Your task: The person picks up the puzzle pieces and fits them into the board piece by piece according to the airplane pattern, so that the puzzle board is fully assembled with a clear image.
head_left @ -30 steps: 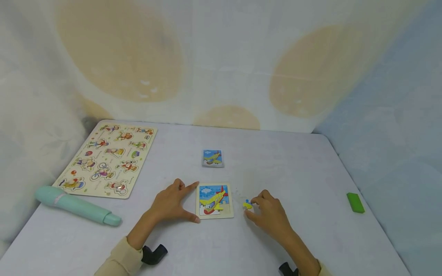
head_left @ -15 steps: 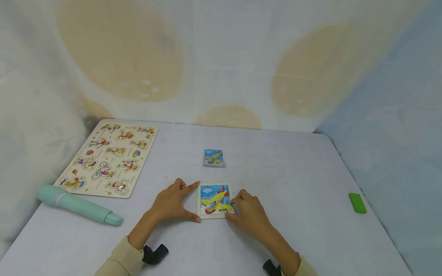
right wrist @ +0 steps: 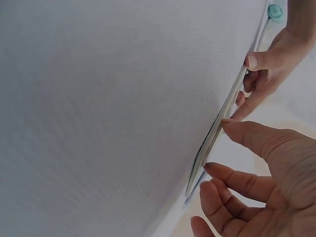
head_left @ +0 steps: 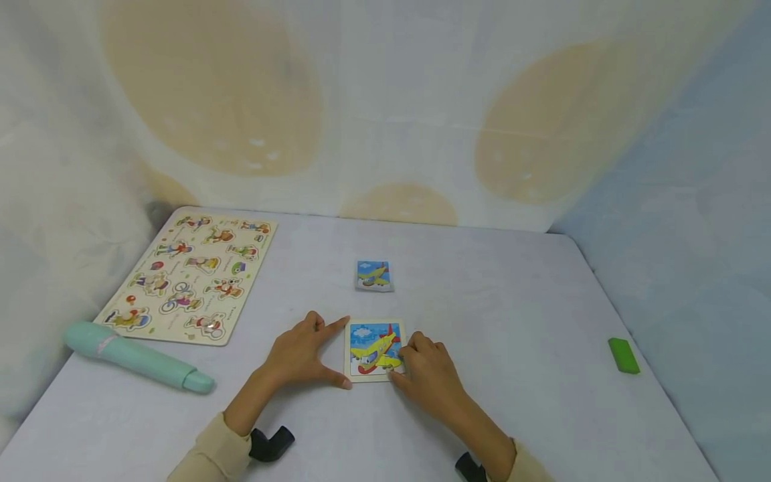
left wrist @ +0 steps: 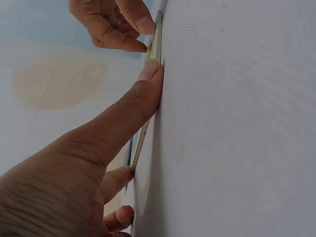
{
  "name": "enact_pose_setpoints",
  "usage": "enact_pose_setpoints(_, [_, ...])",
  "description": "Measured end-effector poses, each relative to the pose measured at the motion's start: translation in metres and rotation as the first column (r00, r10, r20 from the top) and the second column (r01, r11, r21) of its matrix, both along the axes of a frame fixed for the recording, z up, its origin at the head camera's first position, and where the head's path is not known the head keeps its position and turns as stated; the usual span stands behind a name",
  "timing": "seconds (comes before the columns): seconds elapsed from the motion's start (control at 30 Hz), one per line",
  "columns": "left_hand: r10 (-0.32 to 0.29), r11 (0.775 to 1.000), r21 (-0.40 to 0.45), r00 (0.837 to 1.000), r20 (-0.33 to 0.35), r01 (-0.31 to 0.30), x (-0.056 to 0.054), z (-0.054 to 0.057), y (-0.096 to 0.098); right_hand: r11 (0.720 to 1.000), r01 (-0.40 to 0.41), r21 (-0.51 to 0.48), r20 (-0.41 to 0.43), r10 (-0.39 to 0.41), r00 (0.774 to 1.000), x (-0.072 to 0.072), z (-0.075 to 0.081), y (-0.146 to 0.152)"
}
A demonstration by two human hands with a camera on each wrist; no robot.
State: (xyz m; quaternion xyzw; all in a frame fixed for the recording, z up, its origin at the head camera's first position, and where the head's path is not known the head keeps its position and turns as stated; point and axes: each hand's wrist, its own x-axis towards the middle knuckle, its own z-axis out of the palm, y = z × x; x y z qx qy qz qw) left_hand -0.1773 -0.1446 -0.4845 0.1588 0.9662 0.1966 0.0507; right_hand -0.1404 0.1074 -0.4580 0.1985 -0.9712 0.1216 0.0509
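Observation:
A small square puzzle board with a yellow aeroplane picture lies on the table. My left hand holds its left side, index fingertip at the far corner and thumb at the near one; in the left wrist view the thumb overlaps the board's edge. My right hand pinches a yellow puzzle piece between thumb and index finger, low on the picture's right side. The right wrist view shows those fingertips at the board's edge, with the remaining fingers curled; the piece is hidden there.
Behind the board lies a small card with the same aeroplane. A large picture board with figures lies at the back left, a mint-green wand-shaped thing in front of it. Near the right edge sits a green block.
My right hand has moved left from beside the board, bringing the yellow puzzle piece onto the picture's lower right. The piece now lies lower and flatter there. My left hand has stayed put.

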Motion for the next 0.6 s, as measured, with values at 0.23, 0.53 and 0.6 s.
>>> enact_pose_setpoints(0.23, [0.004, 1.0, 0.0, 1.0, 0.003, -0.004, 0.0, -0.002, -0.001, 0.999, 0.023, 0.033, -0.009, -0.023, 1.0, 0.0, -0.004, -0.002])
enact_pose_setpoints(0.53, [-0.017, 1.0, 0.024, 1.0, -0.026, 0.018, 0.002, 0.002, 0.0, 0.99, -0.071, 0.124, -0.028, 0.075, 0.997, 0.012, 0.001, 0.014])
enact_pose_setpoints(0.6, [-0.017, 1.0, 0.022, 0.999, -0.031, 0.018, 0.002, 0.002, 0.0, 0.984, -0.094, 0.151, -0.005, 0.096, 0.995, 0.016, 0.001, 0.018])
